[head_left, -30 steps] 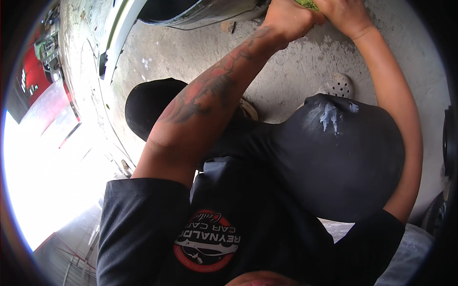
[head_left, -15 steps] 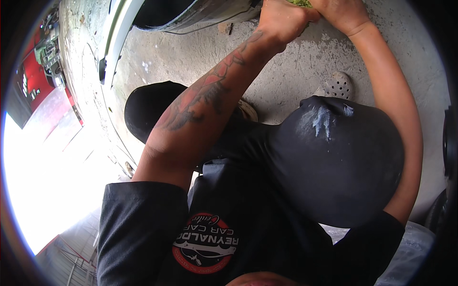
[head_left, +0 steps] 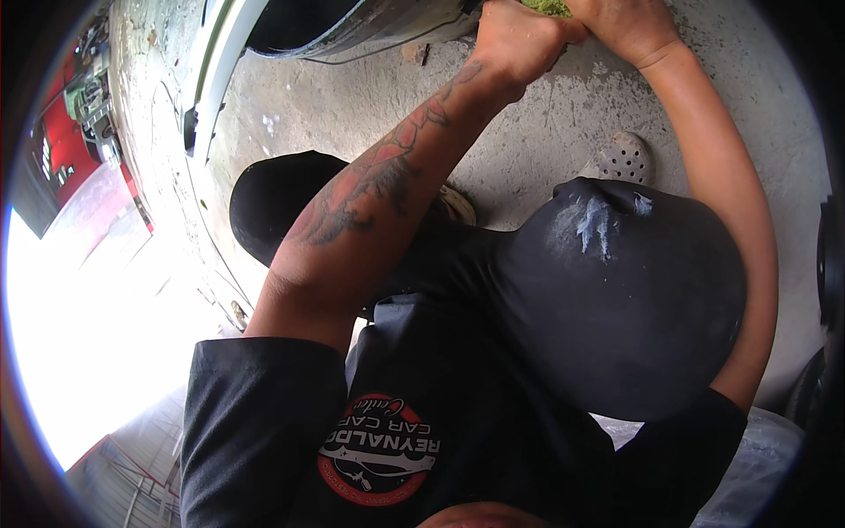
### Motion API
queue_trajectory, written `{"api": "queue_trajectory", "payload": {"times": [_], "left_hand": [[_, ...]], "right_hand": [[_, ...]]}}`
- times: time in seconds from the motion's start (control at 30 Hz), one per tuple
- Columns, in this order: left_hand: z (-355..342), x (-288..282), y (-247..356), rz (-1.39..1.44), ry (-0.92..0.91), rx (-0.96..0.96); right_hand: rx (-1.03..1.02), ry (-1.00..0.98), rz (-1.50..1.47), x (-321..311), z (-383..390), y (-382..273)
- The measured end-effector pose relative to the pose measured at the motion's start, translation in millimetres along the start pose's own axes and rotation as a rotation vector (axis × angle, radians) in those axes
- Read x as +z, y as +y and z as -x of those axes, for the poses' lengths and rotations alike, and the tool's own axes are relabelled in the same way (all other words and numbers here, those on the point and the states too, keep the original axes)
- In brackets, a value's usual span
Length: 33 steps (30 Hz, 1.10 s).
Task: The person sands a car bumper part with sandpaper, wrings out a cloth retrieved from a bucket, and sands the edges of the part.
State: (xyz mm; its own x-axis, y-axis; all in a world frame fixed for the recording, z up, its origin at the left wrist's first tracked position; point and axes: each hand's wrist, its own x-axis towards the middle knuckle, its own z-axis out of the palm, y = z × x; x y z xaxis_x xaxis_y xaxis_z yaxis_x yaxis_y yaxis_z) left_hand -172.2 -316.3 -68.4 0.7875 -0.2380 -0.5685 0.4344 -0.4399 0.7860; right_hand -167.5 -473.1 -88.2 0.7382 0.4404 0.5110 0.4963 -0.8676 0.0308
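Both hands are at the top edge of the view on a fuzzy yellow-green cloth or pad (head_left: pixel 547 7), only partly visible. My left hand (head_left: pixel 524 40), at the end of a tattooed forearm, has its fingers curled and closed on it. My right hand (head_left: pixel 625 28) is closed beside it on the same green thing, its fingertips largely out of view. Just left of my hands is a grey curved, hollow piece (head_left: pixel 370 26) with a dark opening and a thin cable along it.
A long pale curved strip (head_left: pixel 211 79) stands at upper left. My dark-clothed knees (head_left: pixel 616 308) are bent over stained concrete floor (head_left: pixel 502 132), near a perforated clog (head_left: pixel 616 158). A bright opening and red structures (head_left: pixel 62 150) are far left; a dark round object (head_left: pixel 823 264) is at the right rim.
Both hands and the green thing have shifted slightly left and up since a second ago. My grasp looks the same.
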Motion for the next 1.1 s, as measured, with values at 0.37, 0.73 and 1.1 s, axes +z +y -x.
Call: {"api": "queue_trajectory", "payload": {"times": [0.37, 0.73, 1.1], "left_hand": [[7, -4, 4, 0.011, -0.021, 0.014], [3, -2, -1, 0.003, 0.004, 0.011], [6, -4, -1, 0.096, -0.03, -0.032]], "right_hand": [[0.007, 0.016, -0.01, 0, 0, -4], [0.004, 0.049, -0.03, 0, -2, -4], [-0.007, 0.066, -0.06, -3, -4, -5]]}}
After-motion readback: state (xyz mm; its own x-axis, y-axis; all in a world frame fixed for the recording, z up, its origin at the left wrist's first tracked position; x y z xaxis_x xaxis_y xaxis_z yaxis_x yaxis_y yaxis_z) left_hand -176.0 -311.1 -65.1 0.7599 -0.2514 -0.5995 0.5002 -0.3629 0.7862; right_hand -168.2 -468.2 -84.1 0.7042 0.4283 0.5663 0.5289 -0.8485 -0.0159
